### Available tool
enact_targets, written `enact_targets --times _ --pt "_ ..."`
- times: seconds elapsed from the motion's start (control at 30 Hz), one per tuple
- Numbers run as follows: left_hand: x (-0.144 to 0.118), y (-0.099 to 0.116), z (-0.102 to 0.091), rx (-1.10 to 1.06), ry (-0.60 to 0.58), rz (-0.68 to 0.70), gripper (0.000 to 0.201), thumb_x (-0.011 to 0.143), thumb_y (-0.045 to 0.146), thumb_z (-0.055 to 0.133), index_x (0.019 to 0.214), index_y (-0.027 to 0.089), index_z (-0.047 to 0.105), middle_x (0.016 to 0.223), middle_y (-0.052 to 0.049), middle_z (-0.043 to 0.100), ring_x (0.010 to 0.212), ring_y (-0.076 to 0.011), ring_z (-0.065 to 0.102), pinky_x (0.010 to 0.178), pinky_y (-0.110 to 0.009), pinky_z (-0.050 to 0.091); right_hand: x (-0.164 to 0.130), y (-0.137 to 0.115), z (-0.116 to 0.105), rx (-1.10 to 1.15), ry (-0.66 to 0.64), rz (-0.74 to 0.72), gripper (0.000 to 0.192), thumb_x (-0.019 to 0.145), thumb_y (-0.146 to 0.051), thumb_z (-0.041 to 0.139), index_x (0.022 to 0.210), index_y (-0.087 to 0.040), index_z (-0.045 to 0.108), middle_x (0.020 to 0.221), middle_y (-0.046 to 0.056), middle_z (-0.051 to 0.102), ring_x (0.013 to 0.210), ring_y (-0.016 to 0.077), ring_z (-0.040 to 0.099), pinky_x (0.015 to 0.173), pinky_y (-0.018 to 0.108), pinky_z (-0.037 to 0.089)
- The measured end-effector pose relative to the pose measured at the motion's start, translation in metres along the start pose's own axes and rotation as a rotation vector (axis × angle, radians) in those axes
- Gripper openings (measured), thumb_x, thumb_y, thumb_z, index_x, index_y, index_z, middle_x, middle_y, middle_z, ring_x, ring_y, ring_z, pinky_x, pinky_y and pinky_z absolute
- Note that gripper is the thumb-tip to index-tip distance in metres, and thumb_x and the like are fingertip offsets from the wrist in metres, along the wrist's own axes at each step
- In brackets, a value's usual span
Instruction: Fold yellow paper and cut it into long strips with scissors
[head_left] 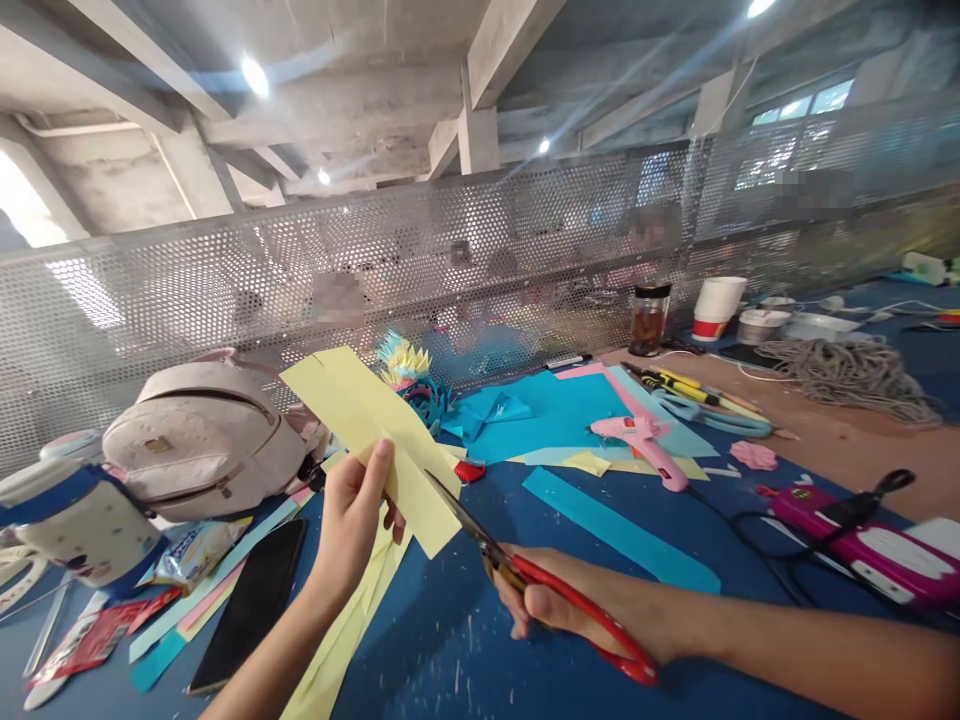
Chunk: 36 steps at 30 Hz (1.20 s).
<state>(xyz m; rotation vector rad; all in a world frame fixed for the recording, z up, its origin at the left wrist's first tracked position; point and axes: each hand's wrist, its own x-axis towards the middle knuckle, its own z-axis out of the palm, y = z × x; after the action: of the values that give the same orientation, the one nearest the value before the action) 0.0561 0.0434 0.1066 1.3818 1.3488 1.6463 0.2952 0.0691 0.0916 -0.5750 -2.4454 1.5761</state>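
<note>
Here, from the head camera, the left hand (352, 520) pinches a yellow paper strip (375, 440) between thumb and fingers (382, 460), holding it up above the blue bench (465, 640) in the near middle of the scene. The right hand (555, 605) is clenched through the loops of red-handled scissors (540, 580), whose blades stand parted and reach the strip's right edge, just beside the left fingertips. More yellow strips (352, 610) hang and lie below the left hand. On the near left lie a dark phone (251, 605), snack packets (191, 550) and loose coloured offcuts; further left sits a pale backpack (202, 430). Beyond the strip is a spiky blue and yellow paper piece (416, 385), then sheets of blue paper (555, 415) with a pink glue gun (645, 440) lying on them. A long blue strip (615, 525) lies to the right of the scissors. Far right are a coil of rope (847, 375), a paper cup (716, 305) and a jar (649, 318), and nearer, a pink case (862, 535) with black cables.

The chief hazard, I judge, is the blades closing near the left thumb, since it sits close to the cutting line. The strip is floppy and held at one spot, so it could twist and the cut wander
</note>
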Motion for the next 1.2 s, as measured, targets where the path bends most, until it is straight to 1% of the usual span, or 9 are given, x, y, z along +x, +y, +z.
enact_targets --times 0.13,0.27,0.47,0.7,0.93,1.0,1.07,1.13,1.2 --pt "0.001 -0.007 -0.021 0.046 0.085 0.090 0.048 0.091 0.053 0.057 0.057 0.020 0.051 0.043 0.003 0.052 0.034 -0.0098 0.046 0.034 -0.019 0.038 -0.017 0.009 -0.014 -0.184 0.022 0.167 0.051 0.089 -0.071 0.043 0.084 -0.020 0.047 0.087 0.004 0.052 0.078 0.0191 0.054 0.073 0.032 0.047" --pt "0.001 -0.006 -0.037 0.124 0.097 0.128 0.044 0.083 0.055 0.066 0.062 0.017 0.058 0.055 0.000 0.061 0.049 -0.0110 0.053 0.043 -0.018 0.041 -0.029 0.027 -0.030 -0.596 0.199 0.309 0.038 0.075 -0.054 0.071 0.092 -0.022 0.059 0.095 0.005 0.057 0.089 0.0266 0.057 0.078 0.036 0.045" --pt "-0.001 0.011 -0.037 -0.032 -0.333 -0.075 0.036 0.081 0.046 0.073 0.099 0.019 0.057 0.079 -0.003 0.073 0.063 -0.0169 0.068 0.056 -0.024 0.053 -0.035 0.040 -0.045 -0.741 0.203 0.363 0.029 0.074 -0.030 0.066 0.101 -0.021 0.062 0.110 0.010 0.059 0.105 0.0313 0.058 0.081 0.037 0.045" --pt "0.005 0.021 -0.035 0.006 -0.740 -0.335 0.032 0.084 0.045 0.071 0.096 0.020 0.053 0.058 0.005 0.063 0.044 -0.0077 0.055 0.041 -0.013 0.036 -0.032 0.028 -0.062 -0.762 0.093 0.389 0.027 0.077 -0.032 0.066 0.101 -0.021 0.071 0.101 0.009 0.071 0.092 0.0310 0.066 0.067 0.032 0.042" --pt "0.013 0.013 -0.017 0.070 -0.986 -0.459 0.037 0.082 0.049 0.072 0.097 0.017 0.063 0.063 0.001 0.068 0.042 -0.0076 0.054 0.040 -0.016 0.037 -0.009 -0.030 -0.072 -0.703 0.513 0.053 0.030 0.096 -0.040 0.046 0.102 -0.023 0.069 0.106 0.006 0.072 0.093 0.0229 0.064 0.075 0.032 0.043" --pt "0.012 0.015 -0.005 0.052 -1.047 -0.472 0.038 0.080 0.050 0.074 0.096 0.016 0.064 0.062 0.001 0.067 0.039 -0.0067 0.051 0.040 -0.016 0.035 0.005 -0.036 -0.064 -0.565 0.350 0.009 0.032 0.094 -0.048 0.051 0.107 -0.023 0.068 0.109 0.006 0.071 0.092 0.0214 0.064 0.073 0.031 0.044" --pt "0.009 0.017 0.004 0.026 -1.062 -0.493 0.040 0.078 0.050 0.076 0.097 0.016 0.066 0.064 0.000 0.067 0.040 -0.0066 0.051 0.041 -0.017 0.035 0.019 -0.031 -0.057 -0.441 0.044 0.054 0.042 0.086 -0.056 0.061 0.103 -0.019 0.069 0.105 0.008 0.071 0.091 0.0213 0.064 0.071 0.028 0.046" --pt "0.007 0.016 0.006 -0.009 -0.970 -0.508 0.043 0.077 0.049 0.078 0.102 0.017 0.067 0.069 0.000 0.069 0.045 -0.0081 0.056 0.044 -0.017 0.038 0.030 -0.016 -0.051 -0.229 -0.156 0.153 0.050 0.076 -0.061 0.070 0.094 -0.014 0.069 0.091 0.007 0.071 0.078 0.0192 0.065 0.061 0.025 0.046" --pt "0.004 0.009 0.001 -0.098 -0.792 -0.528 0.045 0.079 0.052 0.075 0.109 0.019 0.067 0.078 -0.002 0.072 0.053 -0.0110 0.061 0.049 -0.019 0.043 0.036 0.001 -0.046 0.027 -0.187 0.166 0.053 0.069 -0.058 0.078 0.095 -0.013 0.068 0.086 0.006 0.071 0.070 0.0170 0.065 0.057 0.024 0.048"
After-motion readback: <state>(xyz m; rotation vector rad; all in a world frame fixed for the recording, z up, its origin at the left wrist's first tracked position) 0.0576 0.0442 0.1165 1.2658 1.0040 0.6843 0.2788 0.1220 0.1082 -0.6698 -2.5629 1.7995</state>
